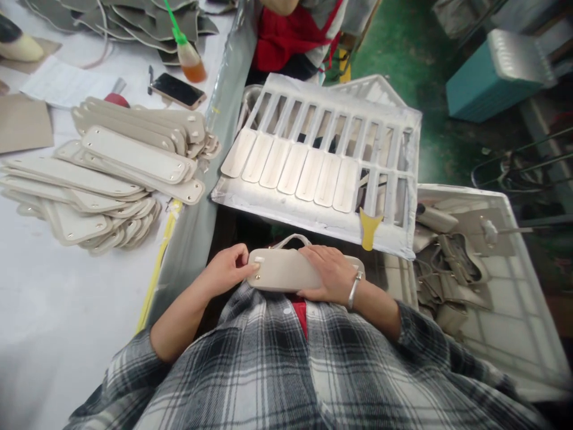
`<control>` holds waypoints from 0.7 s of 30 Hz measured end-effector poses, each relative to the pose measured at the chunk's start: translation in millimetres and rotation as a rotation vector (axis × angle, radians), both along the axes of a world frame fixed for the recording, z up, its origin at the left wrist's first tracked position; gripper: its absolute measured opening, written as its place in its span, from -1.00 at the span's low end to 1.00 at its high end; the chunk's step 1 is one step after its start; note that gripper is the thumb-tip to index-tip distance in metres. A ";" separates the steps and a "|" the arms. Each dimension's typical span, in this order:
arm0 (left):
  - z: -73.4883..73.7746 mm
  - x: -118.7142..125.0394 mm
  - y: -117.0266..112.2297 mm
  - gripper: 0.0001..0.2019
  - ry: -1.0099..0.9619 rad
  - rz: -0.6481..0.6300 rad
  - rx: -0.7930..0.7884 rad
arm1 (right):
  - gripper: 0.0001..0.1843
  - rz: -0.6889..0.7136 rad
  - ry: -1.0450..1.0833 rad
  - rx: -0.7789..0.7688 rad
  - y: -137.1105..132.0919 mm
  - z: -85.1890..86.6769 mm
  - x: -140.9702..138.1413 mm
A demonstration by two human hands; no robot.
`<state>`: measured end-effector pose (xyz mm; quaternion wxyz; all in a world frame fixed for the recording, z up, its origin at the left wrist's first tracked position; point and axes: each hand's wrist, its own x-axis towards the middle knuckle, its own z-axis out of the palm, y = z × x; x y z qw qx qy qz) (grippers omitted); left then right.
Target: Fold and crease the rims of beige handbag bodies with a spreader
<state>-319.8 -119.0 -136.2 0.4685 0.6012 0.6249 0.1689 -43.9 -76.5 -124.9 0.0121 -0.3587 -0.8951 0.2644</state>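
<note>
In my lap lies a beige bag piece (284, 270), its long, rounded base turned up. Small metal studs and a pale tab show near its left end, and a thin strap loop (292, 240) rises behind it. My left hand (230, 269) is closed at the left end, with the thumb on the surface beside the studs and the other fingers curled. Across the right part, my right hand (331, 272) holds the piece, fingers over the top and thumb along the near edge. That hand covers much of the right end.
Stacked studded beige panels (89, 197) lie on the left table. Ahead, a white slotted rack (277, 89) holds several beige strips and a yellow piece (370, 228). A crate (528, 286) of bag parts stands right. A phone (176, 89) and glue bottle (191, 63) sit farther back.
</note>
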 end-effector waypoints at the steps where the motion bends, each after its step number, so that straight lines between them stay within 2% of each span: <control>1: 5.8 -0.4 4.2 -0.71 0.081 -0.054 0.019 | -0.19 -0.007 0.001 -0.004 -0.2 0.3 -1.9; 5: 29.0 4.6 16.0 -0.76 0.337 -0.209 0.060 | -0.26 -0.030 0.007 -0.012 -1.7 2.5 -5.0; 9: 47.2 25.7 15.5 -0.64 0.528 -0.312 0.311 | -0.26 -0.025 0.003 0.008 -3.9 2.8 -1.7; 11: 49.7 40.5 13.1 -0.58 0.532 -0.382 0.422 | -0.24 -0.028 -0.010 0.020 -4.8 2.3 -0.3; 13: 45.2 54.5 10.9 -0.47 0.462 -0.489 0.483 | -0.21 -0.035 -0.022 0.024 -5.4 2.3 0.1; 16: 29.1 68.7 8.3 -0.24 0.439 -0.612 0.482 | -0.19 -0.032 -0.019 0.013 -5.6 3.2 -1.7; 19: 15.2 73.5 6.7 -0.22 0.523 -0.602 0.458 | -0.21 -0.023 -0.004 0.010 -5.2 2.6 -2.7; 21: 12.4 73.3 6.2 -0.26 0.542 -0.590 0.455 | -0.19 -0.004 -0.003 0.021 -4.0 0.2 1.7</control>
